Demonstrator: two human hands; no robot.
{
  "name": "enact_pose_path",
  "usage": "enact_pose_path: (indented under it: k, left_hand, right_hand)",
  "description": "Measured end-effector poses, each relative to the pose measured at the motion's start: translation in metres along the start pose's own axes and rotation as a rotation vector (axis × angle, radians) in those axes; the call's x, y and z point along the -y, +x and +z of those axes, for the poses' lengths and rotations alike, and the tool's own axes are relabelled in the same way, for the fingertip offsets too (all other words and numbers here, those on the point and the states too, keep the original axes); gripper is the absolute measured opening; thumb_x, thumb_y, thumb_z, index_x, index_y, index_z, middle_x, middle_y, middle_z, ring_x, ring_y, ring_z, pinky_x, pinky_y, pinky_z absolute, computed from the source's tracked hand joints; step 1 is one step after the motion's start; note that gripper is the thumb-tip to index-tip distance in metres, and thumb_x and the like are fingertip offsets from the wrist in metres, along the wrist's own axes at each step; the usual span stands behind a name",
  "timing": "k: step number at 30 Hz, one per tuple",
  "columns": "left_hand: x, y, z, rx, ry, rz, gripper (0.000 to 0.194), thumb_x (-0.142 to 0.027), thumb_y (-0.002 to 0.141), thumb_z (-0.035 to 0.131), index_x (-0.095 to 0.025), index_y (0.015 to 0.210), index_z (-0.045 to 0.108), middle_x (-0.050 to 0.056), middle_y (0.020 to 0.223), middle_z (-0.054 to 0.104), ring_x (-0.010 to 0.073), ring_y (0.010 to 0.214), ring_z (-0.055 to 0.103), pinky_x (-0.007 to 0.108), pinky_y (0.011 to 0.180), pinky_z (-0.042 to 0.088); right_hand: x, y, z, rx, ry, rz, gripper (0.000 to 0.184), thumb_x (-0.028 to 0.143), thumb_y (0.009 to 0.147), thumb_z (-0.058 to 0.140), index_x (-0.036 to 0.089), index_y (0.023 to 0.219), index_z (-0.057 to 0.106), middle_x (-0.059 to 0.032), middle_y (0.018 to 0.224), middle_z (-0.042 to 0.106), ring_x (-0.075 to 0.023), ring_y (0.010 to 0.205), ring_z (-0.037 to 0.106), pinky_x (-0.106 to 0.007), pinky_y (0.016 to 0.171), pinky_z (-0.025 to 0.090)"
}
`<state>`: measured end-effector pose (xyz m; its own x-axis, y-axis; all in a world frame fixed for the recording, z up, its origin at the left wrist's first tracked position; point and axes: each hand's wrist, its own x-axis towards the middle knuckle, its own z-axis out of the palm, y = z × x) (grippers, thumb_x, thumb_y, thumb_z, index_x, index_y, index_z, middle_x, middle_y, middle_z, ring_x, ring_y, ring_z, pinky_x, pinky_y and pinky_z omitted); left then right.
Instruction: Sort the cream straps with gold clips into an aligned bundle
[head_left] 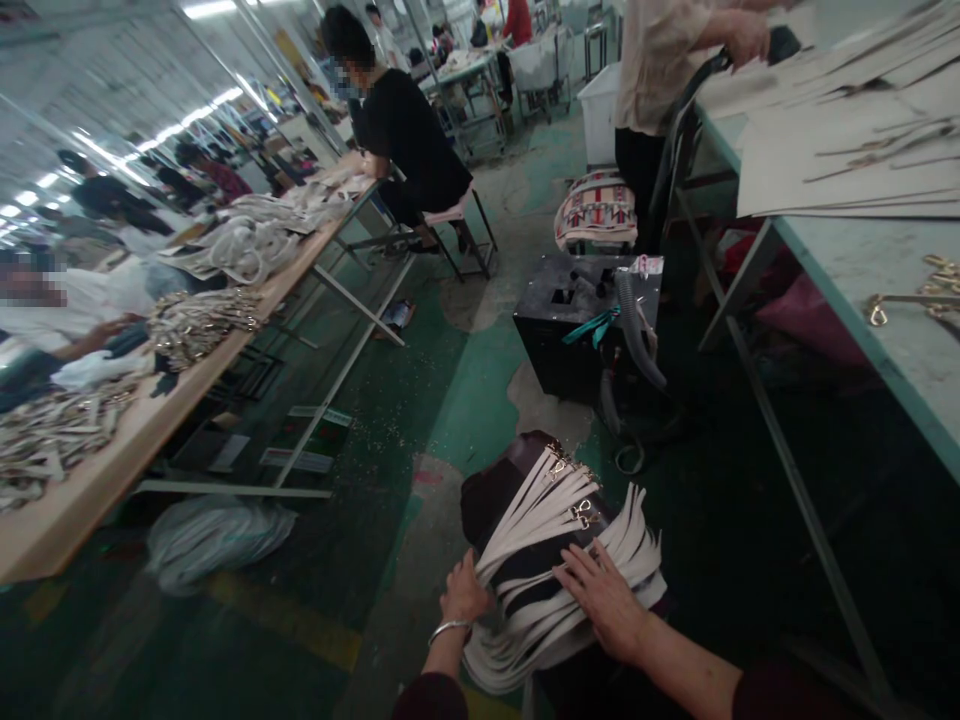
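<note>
A bundle of pale straps (pixel 534 515) with gold-coloured metal clasps (pixel 583 513) is spread over a dark surface at lap height. Its straps bend round in loops close to me. My left hand (pixel 465 590), with a bracelet at the wrist, is closed at the bundle's left edge, fingers curled against the straps. Across the right part of the bundle lies my right hand (pixel 604 600), its fingers stretched out and resting on top of the straps. The looped ends pass between my two hands.
A black box-shaped machine (pixel 547 330) with a grey hose (pixel 637 330) stands on the floor ahead. On the left, a long table (pixel 225 365) carries piles of straps and metal parts. Another table (pixel 900 260) stands at right, where a person (pixel 660 60) works. Another person sits (pixel 412 130) farther ahead.
</note>
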<state>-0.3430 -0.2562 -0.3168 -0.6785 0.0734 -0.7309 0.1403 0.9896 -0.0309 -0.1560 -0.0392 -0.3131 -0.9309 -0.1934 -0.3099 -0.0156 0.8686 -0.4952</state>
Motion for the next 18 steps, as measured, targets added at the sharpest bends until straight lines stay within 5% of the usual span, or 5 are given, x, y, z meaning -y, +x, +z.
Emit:
enact_pose_path:
  k: [8, 13, 16, 18]
  left_hand:
    - [-0.001, -0.036, 0.002, -0.21, -0.019, 0.004, 0.09, -0.009, 0.073, 0.052, -0.02, 0.155, 0.015, 0.013, 0.16, 0.019, 0.0305, 0.147, 0.02, 0.052, 0.115, 0.03]
    - [0.038, -0.096, 0.04, -0.362, -0.068, -0.022, 0.076, -0.018, 0.08, 0.052, -0.017, 0.151, 0.027, 0.013, 0.154, 0.033, 0.027, 0.142, 0.033, 0.036, 0.114, 0.034]
    - [0.066, -0.147, 0.075, -0.18, -0.077, -0.076, 0.068, -0.012, 0.083, 0.047, -0.02, 0.149, 0.033, 0.01, 0.152, 0.038, 0.0212, 0.141, 0.036, 0.03, 0.114, 0.033]
    - [0.066, -0.169, 0.088, 0.0, -0.07, -0.069, 0.058, -0.017, 0.087, 0.051, -0.025, 0.143, 0.042, 0.009, 0.151, 0.041, 0.0216, 0.14, 0.037, 0.036, 0.116, 0.032]
  right_hand:
    - [0.02, -0.026, -0.015, 0.026, -0.033, 0.092, 0.114, 0.001, 0.049, 0.057, 0.021, 0.155, 0.021, -0.0147, 0.16, 0.01, -0.0314, 0.147, 0.004, -0.063, 0.118, 0.003]
    - [0.039, -0.063, -0.027, 0.003, -0.056, 0.155, 0.106, 0.0, 0.054, 0.057, 0.02, 0.154, 0.026, -0.0121, 0.16, 0.01, -0.0303, 0.147, 0.005, -0.062, 0.119, 0.003]
    - [0.04, -0.089, -0.03, -0.015, -0.049, 0.197, 0.091, 0.002, 0.064, 0.052, 0.018, 0.152, 0.032, -0.0114, 0.158, 0.021, -0.0297, 0.146, 0.014, -0.059, 0.12, 0.011]
    - [0.036, -0.109, -0.031, -0.028, -0.044, 0.25, 0.084, 0.002, 0.068, 0.048, 0.017, 0.149, 0.038, -0.0115, 0.154, 0.031, -0.0289, 0.144, 0.022, -0.055, 0.12, 0.02]
